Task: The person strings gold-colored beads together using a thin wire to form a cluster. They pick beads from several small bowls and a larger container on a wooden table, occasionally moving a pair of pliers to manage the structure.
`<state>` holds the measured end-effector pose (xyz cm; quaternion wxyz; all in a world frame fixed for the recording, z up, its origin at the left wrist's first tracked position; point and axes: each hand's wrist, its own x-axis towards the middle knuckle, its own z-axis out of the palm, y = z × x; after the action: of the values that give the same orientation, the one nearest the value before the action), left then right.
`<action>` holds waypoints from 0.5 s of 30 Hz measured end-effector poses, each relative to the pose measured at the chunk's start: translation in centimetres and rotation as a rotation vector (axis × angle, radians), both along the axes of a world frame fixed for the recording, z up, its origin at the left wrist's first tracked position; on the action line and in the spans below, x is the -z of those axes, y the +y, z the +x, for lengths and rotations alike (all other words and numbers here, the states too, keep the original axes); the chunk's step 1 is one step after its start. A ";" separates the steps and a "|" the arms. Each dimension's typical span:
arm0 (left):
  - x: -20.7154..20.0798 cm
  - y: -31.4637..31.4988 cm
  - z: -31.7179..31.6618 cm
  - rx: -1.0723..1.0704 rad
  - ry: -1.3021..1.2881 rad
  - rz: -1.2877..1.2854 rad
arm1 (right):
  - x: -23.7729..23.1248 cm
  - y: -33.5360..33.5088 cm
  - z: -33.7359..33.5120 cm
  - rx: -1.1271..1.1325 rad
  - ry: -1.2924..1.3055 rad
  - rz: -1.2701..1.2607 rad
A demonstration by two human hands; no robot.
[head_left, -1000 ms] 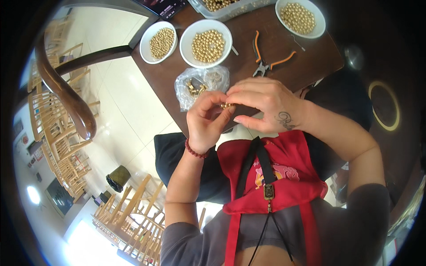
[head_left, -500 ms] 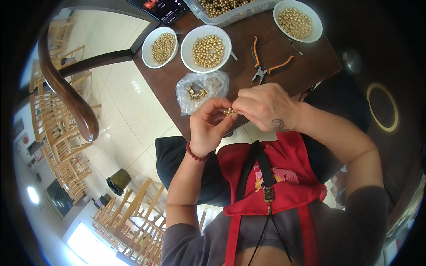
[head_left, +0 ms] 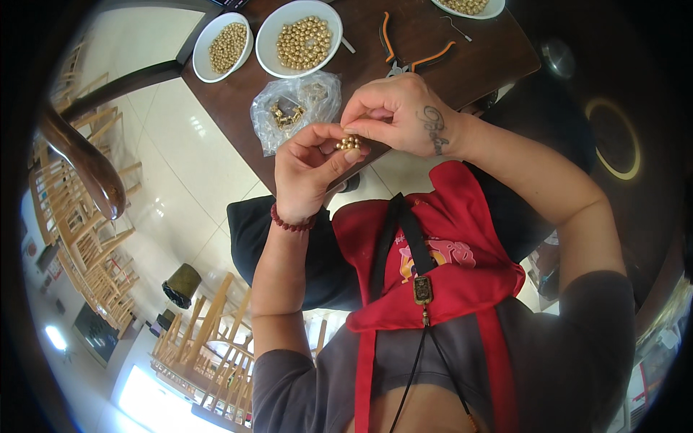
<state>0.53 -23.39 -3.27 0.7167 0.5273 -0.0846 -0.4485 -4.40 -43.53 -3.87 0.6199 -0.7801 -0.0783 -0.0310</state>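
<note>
A small cluster of gold beads (head_left: 349,143) is pinched between the thumb and fingers of my left hand (head_left: 303,172), off the table's near edge. My right hand (head_left: 411,110) is just above it, thumb and forefinger pressed together at the top of the cluster. Whatever that pinch holds is too small to make out. Beyond my left hand lies a clear plastic bag (head_left: 264,108) with gold metal pieces (head_left: 286,115) in it. Pliers (head_left: 432,59) with orange-and-black handles lie past my right hand, their jaws partly hidden by it.
On the brown table (head_left: 498,54), white bowls (head_left: 268,45) of gold beads stand at the far side, one cut off by the top edge. A thin hooked tool (head_left: 457,30) lies right of the pliers. A curved wooden piece (head_left: 90,162) rises at left.
My right hand has turned and its fingers have loosened, exposing more of the bead cluster. The view has shifted, so the table's things and both hands sit higher and further left.
</note>
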 end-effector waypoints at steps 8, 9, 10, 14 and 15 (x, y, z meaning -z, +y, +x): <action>0.1 -0.6 -0.4 -0.059 -0.195 -0.073 | -0.9 -0.3 0.2 -0.016 0.311 0.063; 0.4 -0.4 -0.4 -0.042 -0.271 -0.062 | -1.2 -0.5 0.3 -0.030 0.348 0.057; 0.6 -0.4 -0.5 -0.024 -0.347 -0.051 | -1.5 -0.7 0.5 -0.045 0.384 0.051; 0.9 -0.7 -0.8 0.005 -0.446 -0.005 | -0.6 -0.6 0.4 -0.030 0.488 0.201; 1.0 -0.7 -0.7 0.006 -0.446 -0.001 | -0.6 -0.6 0.4 -0.025 0.504 0.224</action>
<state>-0.20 -24.09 -4.25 0.6791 0.6128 -0.2428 -0.3230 -3.99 -44.09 -3.26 0.7025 -0.6888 0.0727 0.1635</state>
